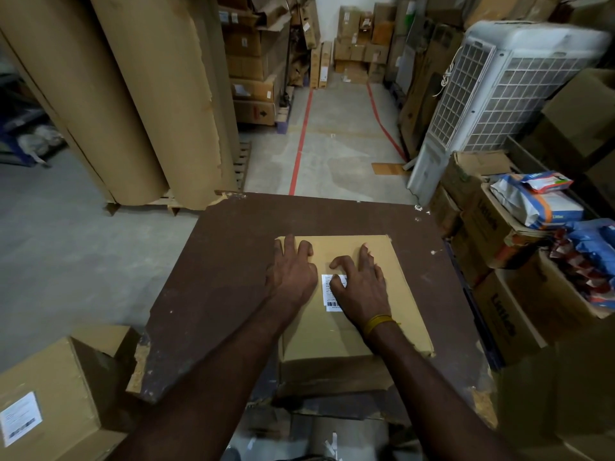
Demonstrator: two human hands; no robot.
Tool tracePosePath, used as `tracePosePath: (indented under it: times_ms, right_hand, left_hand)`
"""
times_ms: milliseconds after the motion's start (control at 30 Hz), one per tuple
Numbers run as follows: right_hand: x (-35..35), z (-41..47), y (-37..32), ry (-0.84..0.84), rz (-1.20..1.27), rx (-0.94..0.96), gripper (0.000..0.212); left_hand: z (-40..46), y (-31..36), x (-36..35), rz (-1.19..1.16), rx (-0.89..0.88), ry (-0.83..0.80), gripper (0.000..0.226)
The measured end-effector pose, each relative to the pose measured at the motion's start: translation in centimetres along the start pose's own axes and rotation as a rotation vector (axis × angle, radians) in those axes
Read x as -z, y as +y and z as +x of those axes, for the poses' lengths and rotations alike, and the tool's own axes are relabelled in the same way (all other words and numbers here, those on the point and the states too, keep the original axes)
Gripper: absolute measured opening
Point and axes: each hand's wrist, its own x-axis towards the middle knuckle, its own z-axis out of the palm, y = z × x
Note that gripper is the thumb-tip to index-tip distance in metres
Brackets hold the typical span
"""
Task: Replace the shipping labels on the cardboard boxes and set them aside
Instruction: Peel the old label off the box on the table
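The brown desk (216,294) carries one flat cardboard box (349,327), lying toward its right edge and overhanging the near edge. The left hand (291,277) lies on the box top, fingers spread and pressing it still. The right hand (361,291) covers part of the white shipping label (332,294), its fingers curled with the tips on the label; whether they pinch an edge I cannot tell. Best peel low and slowly, keeping the box pinned.

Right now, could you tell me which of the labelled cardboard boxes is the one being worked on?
The flat box on the brown table, under both hands. The right hand picks at its white label; the other labelled box sits untouched, lower left.
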Motion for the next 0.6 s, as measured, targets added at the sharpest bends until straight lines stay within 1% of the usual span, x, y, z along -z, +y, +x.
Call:
tracePosePath:
  times_ms: [133,267,400,533,600]
  right_hand:
    - [0.00,-0.01,-0.06,-0.010,-0.021,0.006,0.042]
    - [0.06,-0.05,0.06,0.002,-0.001,0.000,0.035]
    - [0.01,-0.06,0.06,-0.002,-0.013,0.013,0.040]
    - [0.03,-0.01,0.04,0.012,0.005,0.002,0.033]
    - [-0.05,-0.04,0.07,0.011,-0.009,0.007,0.035]
  left_hand:
    - [0.05,-0.02,0.00,0.001,-0.011,0.008,0.032]
    - [0.09,-0.09,-0.09,0.007,-0.020,0.016,0.032]
    - [0.03,0.06,0.10,0.020,-0.022,0.011,0.033]
    - [0.01,0.15,0.26,0.019,-0.013,-0.003,0.032]
    - [-0.03,0.14,0.30,0.019,-0.002,-0.013,0.032]
